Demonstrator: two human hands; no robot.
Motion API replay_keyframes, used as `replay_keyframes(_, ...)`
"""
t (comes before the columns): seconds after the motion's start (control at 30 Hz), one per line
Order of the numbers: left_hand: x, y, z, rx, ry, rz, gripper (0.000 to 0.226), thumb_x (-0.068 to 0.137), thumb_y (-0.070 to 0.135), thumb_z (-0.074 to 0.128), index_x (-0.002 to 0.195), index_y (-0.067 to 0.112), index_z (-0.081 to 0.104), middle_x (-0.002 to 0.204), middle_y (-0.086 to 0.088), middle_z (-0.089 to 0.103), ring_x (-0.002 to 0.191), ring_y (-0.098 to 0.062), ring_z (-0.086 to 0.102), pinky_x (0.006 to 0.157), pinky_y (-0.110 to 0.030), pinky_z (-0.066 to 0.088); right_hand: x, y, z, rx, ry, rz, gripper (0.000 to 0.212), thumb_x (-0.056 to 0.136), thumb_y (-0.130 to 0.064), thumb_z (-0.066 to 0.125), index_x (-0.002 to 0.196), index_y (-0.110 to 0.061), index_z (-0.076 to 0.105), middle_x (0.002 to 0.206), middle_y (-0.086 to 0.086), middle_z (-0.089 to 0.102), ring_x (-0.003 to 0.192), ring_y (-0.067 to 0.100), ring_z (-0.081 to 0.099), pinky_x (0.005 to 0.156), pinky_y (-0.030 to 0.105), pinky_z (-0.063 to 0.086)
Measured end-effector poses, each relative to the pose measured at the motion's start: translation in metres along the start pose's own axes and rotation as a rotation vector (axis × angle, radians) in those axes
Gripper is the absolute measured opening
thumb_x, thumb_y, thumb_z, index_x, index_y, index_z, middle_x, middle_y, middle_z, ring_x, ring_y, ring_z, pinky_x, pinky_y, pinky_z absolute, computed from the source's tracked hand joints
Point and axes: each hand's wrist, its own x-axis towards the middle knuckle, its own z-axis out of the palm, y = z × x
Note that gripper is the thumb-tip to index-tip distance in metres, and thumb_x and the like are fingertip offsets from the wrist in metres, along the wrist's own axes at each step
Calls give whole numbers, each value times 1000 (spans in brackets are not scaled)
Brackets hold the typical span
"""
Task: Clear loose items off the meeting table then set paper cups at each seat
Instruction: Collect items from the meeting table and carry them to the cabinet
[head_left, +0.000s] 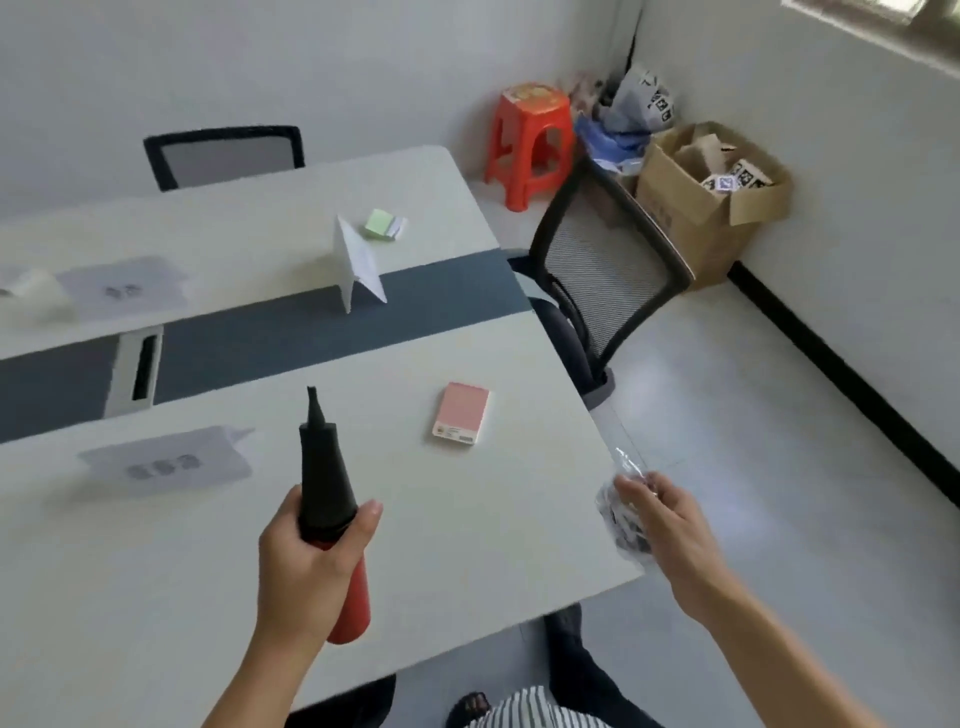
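Left hand (306, 558) is gripping a black-and-red pump (327, 499) above the table (467, 519); right hand (670, 525) is clutching a clear plastic bag (621, 519) at its edge

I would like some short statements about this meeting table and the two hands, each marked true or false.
1. The left hand holds a black and red pump. True.
2. The right hand is empty. False: it grips a clear plastic bag.
3. A pink card pack lies flat on the table. True.
4. The green sticky notes are in the cardboard box. False: they lie on the table's far half.
5. Paper cups stand at each seat. False: none are visible.
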Motion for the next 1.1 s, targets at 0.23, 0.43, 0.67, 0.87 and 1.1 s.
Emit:
replay_keyframes(0.23,-3,0,33,26,274,-138,27,73,22,82,82,9,59,77,-23,63,74,-39,60,63,-35,46,141,-39,42,-451,-305,-79,24,70,-24,77,76,-12,57,82,13,68,65,20,57,56,28,41)
replay_keyframes(0.43,-32,0,63,35,430,-290,18,77,8,76,82,5,60,78,-21,64,60,-13,59,60,-27,47,227,-50,127,-1148,-456,-362,54,70,-50,70,116,-27,52,106,-5,61,92,22,62,69,30,44)
replay_keyframes(0.67,-64,-16,64,81,645,-434,20,74,8,80,78,16,62,68,-11,64,67,-13,61,64,-28,47,270,-43,191,-1826,-758,-826,98,76,-30,76,150,-38,11,161,8,-2,139,36,21,90,41,46)
replay_keyframes(0.87,-76,-25,72,10,676,-439,18,74,13,80,78,12,62,73,-19,62,60,-19,59,61,-31,46,268,-41,189,-1820,-723,-854,75,68,-46,75,132,-24,42,135,1,43,122,28,41,77,35,41)
replay_keyframes(1.1,-74,-16,64,-63,622,-338,32,69,30,82,82,10,61,76,-19,63,69,-29,60,65,-37,51,223,-23,141,-1502,-608,-691,71,63,-66,58,118,-22,47,108,-2,64,101,23,58,71,32,41)
